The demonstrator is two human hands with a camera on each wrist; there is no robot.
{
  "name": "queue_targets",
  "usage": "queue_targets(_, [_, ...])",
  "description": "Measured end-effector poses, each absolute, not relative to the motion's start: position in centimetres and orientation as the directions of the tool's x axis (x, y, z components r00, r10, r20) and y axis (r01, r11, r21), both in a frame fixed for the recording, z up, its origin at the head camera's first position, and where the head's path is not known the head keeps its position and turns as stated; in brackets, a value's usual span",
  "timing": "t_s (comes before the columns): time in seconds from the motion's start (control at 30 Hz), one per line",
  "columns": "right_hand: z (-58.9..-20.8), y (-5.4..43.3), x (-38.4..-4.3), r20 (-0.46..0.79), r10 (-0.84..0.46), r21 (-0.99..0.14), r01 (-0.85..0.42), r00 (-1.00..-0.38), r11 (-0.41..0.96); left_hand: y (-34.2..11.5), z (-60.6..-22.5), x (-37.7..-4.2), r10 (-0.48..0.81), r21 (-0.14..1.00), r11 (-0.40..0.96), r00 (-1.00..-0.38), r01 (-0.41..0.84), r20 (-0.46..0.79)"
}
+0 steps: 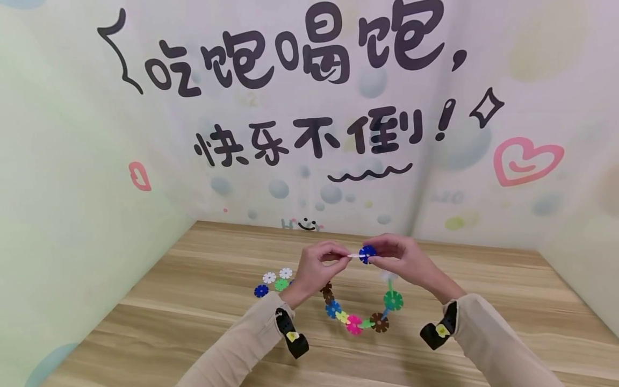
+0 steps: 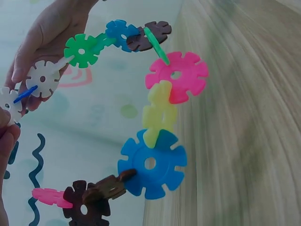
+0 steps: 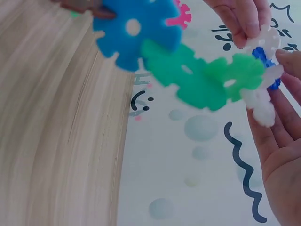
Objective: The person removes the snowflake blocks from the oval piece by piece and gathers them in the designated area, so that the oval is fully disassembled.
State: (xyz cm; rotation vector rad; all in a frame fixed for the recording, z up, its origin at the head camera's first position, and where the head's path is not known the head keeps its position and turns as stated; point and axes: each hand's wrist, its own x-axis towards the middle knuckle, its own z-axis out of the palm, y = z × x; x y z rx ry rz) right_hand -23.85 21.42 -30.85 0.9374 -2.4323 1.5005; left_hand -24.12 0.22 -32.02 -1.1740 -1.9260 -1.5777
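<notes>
My left hand (image 1: 321, 266) pinches a white notched plastic disc (image 2: 8, 107) between thumb and fingers. Its edge meets a dark blue notched disc (image 1: 366, 254), which my right hand (image 1: 408, 262) holds by the rim. From the blue disc a linked chain hangs in a loop: a white disc (image 2: 43, 79), greens (image 1: 394, 300), a brown disc (image 1: 379, 322), a pink disc (image 1: 354, 324), a yellow disc (image 1: 342, 317), a light blue disc (image 2: 151, 164) and dark brown ones (image 2: 85, 207). A pink piece (image 2: 51, 197) ends the visible part; beyond it, the left wrist view cuts off.
Left of my left forearm lie loose discs: two white (image 1: 269, 278), a green one (image 1: 281, 285) and a blue one (image 1: 261, 291); another blue bit is mostly hidden behind the wrist. The wooden tabletop (image 1: 184, 301) meets a printed cloth backdrop (image 1: 271, 204) at its far edge.
</notes>
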Motion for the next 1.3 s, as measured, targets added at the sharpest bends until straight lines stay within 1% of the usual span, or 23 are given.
queue_targets(0.23, [-31.1, 21.8, -23.5, 0.391, -0.381, -0.792, -0.517, -0.838, 0.324, -0.1, -31.9, -24.1, 0.335, 0.624, 0.015, -0.592, 0.781, 0.733])
queue_targets(0.37, [-31.3, 21.5, -23.6, 0.369, -0.377, -0.813, -0.492, -0.849, 0.313, 0.0, -31.9, -24.0, 0.332, 0.622, -0.001, -0.586, 0.783, 0.739])
queue_targets(0.67, [-31.3, 20.8, -23.8, 0.287, -0.363, -0.889, -0.387, -0.886, 0.243, 0.2, -31.9, -23.8, 0.331, 0.613, -0.049, -0.566, 0.789, 0.755])
queue_targets(0.8, [-31.2, 20.8, -23.7, 0.291, -0.362, -0.887, -0.392, -0.886, 0.244, 0.3, -31.9, -23.8, 0.352, 0.585, -0.028, -0.54, 0.81, 0.765])
queue_targets(1.03, [-31.3, 20.8, -23.9, 0.328, -0.364, -0.872, -0.427, -0.872, 0.238, 0.6, -31.2, -23.7, 0.376, 0.454, 0.045, -0.436, 0.89, 0.817])
queue_targets(1.1, [-31.2, 20.7, -23.9, 0.329, -0.368, -0.871, -0.431, -0.87, 0.238, 0.7, -31.0, -23.6, 0.387, 0.444, 0.044, -0.425, 0.895, 0.818])
queue_targets(1.23, [-31.0, 20.8, -23.8, 0.333, -0.393, -0.862, -0.446, -0.857, 0.241, 0.8, -30.7, -23.4, 0.403, 0.453, 0.035, -0.427, 0.891, 0.809])
queue_targets(1.3, [-31.0, 20.9, -23.8, 0.341, -0.409, -0.852, -0.462, -0.847, 0.246, 0.7, -30.7, -23.4, 0.41, 0.443, 0.036, -0.418, 0.896, 0.811])
